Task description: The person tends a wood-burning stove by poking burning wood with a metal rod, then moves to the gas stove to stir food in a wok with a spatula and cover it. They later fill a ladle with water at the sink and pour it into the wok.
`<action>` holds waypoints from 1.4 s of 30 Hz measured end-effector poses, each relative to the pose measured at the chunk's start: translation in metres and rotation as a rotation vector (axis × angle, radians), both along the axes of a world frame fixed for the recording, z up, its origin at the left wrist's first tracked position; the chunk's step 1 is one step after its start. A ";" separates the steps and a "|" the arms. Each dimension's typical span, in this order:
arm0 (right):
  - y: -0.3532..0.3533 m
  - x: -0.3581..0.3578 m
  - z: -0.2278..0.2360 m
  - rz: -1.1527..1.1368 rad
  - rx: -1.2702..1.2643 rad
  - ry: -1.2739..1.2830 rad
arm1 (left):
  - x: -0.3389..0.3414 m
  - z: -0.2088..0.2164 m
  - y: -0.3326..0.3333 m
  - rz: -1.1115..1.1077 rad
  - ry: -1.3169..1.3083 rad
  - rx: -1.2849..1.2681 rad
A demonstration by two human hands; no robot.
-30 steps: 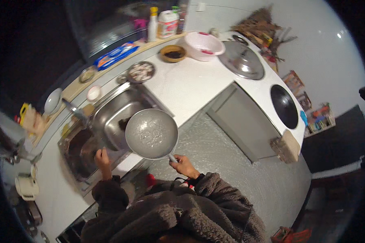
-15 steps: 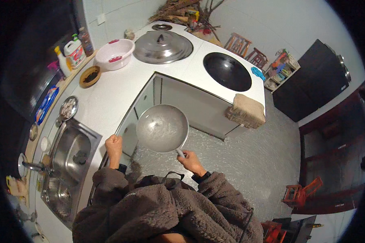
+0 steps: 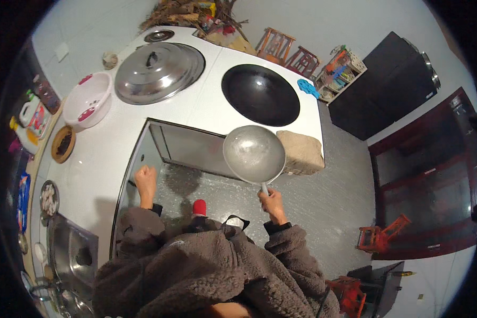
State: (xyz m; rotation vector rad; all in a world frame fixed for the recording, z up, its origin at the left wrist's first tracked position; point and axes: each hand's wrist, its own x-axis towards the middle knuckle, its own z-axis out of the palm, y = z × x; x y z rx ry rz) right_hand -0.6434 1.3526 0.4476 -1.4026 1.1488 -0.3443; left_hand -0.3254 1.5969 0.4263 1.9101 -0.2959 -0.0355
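Observation:
My right hand [image 3: 273, 205] is wrapped round the handle of a grey metal frying pan [image 3: 254, 153]. The pan hangs in the air above the floor, its inside bare and shiny, its rim overlapping the counter edge and a brown cloth-covered block [image 3: 301, 151] in the picture. A closed fist is what my left hand [image 3: 146, 185] makes, beside the counter's inner edge, with nothing visible in it. Beyond the pan, a large black wok [image 3: 261, 95] is set into the white counter [image 3: 212, 111]. Left of that wok a big domed metal lid [image 3: 159, 74] covers a round place.
A pink basin [image 3: 98, 100], a brown bowl [image 3: 63, 144] with dark contents and a dish of pale pieces [image 3: 49, 199] stand along the left counter, above a steel sink [image 3: 74, 259]. Firewood [image 3: 180, 16] is piled at the back. A red stool [image 3: 379, 233] stands on the right.
I have turned and moved toward the wok side, so the sink has slid to the lower left. The pan has come nearer the cloth-covered block. My right hand still holds it.

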 end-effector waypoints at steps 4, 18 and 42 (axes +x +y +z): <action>-0.066 0.018 0.002 -0.123 -0.023 0.082 | 0.039 0.006 -0.072 -0.036 -0.098 -0.063; -0.255 0.039 -0.017 -0.144 0.055 0.072 | 0.091 -0.032 -0.143 0.183 -0.136 0.065; -0.354 0.051 -0.023 -0.107 -0.023 0.217 | 0.110 -0.011 -0.282 0.158 0.087 -0.140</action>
